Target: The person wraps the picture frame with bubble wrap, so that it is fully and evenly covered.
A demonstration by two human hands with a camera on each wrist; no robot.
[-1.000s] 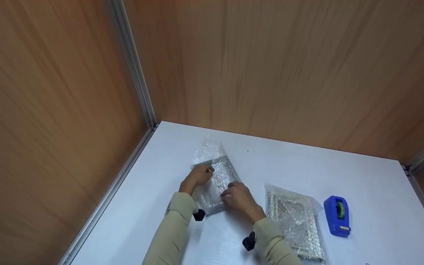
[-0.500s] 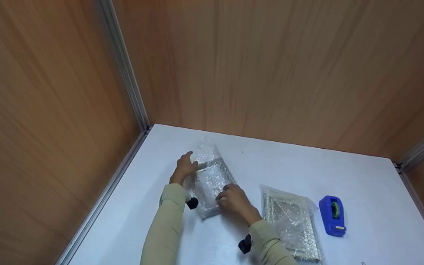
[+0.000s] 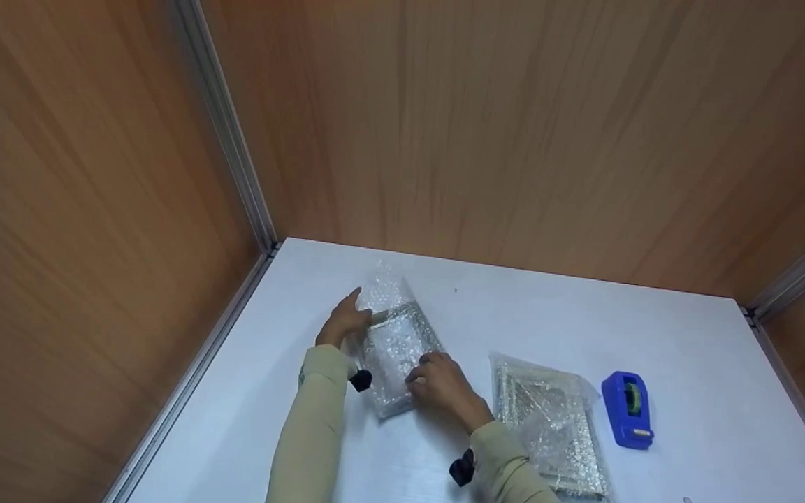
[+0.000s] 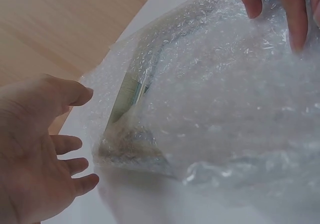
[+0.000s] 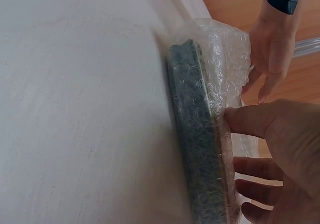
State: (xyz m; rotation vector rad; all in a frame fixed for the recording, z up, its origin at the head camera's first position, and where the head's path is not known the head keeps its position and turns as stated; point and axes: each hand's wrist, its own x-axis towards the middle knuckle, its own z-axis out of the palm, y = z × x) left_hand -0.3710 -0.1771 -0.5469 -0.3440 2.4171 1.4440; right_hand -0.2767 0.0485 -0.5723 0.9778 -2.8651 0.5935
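Observation:
A picture frame in clear bubble wrap (image 3: pixel 397 348) lies flat on the white table, its far flap of wrap spread beyond one end. By its far left corner is my left hand (image 3: pixel 343 321), fingers apart; the left wrist view shows this hand (image 4: pixel 35 144) beside the wrap with nothing gripped. A strip of the pale frame (image 4: pixel 126 98) shows there through a gap in the film. My right hand (image 3: pixel 444 388) rests on the near right side of the wrap. In the right wrist view its thumb and fingertips (image 5: pixel 247 120) touch the wrap's upper face.
To the right lies another bubble-wrapped frame (image 3: pixel 549 426). A blue tape dispenser (image 3: pixel 628 410) with a green roll stands beyond it. Wooden panels (image 3: pixel 514 140) with metal corner posts border the table at the back and sides.
My left hand has moved off the top of the wrap to its far left corner, and its fingers have spread. The right hand stays on the wrap. The head view has shifted slightly.

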